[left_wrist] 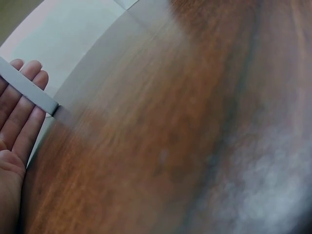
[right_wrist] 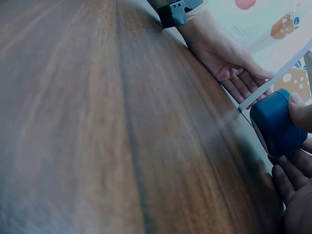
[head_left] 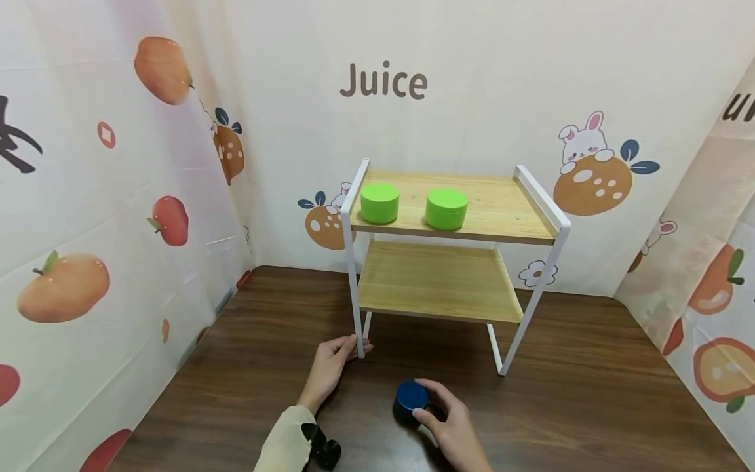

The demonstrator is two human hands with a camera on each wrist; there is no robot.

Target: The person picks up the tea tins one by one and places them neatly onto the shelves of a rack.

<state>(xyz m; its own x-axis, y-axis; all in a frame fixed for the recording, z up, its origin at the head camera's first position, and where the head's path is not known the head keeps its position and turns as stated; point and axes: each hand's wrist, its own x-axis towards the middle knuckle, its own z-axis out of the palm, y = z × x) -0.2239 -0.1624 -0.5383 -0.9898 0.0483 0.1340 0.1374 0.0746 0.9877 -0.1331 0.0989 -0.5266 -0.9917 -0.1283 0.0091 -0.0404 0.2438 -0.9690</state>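
A small two-tier shelf (head_left: 439, 278) with pale wood boards and a white frame stands on the brown table. At its front left leg (head_left: 355, 295), my left hand (head_left: 330, 364) has the thumb on one side and the fingers behind; the left wrist view shows those fingers (left_wrist: 22, 105) fairly straight past the white bar. My right hand (head_left: 451, 423) grips a dark blue round lidded tin (head_left: 411, 398) between thumb and fingers, in front of the shelf. In the right wrist view the tin (right_wrist: 278, 124) is tilted by the camera angle; whether it touches the table I cannot tell.
Two bright green round tins, one at the left (head_left: 380, 203) and one nearer the middle (head_left: 446, 210), sit on the top board's front part. Printed fruit curtains (head_left: 472, 78) close off the back and both sides of the table (head_left: 590, 393).
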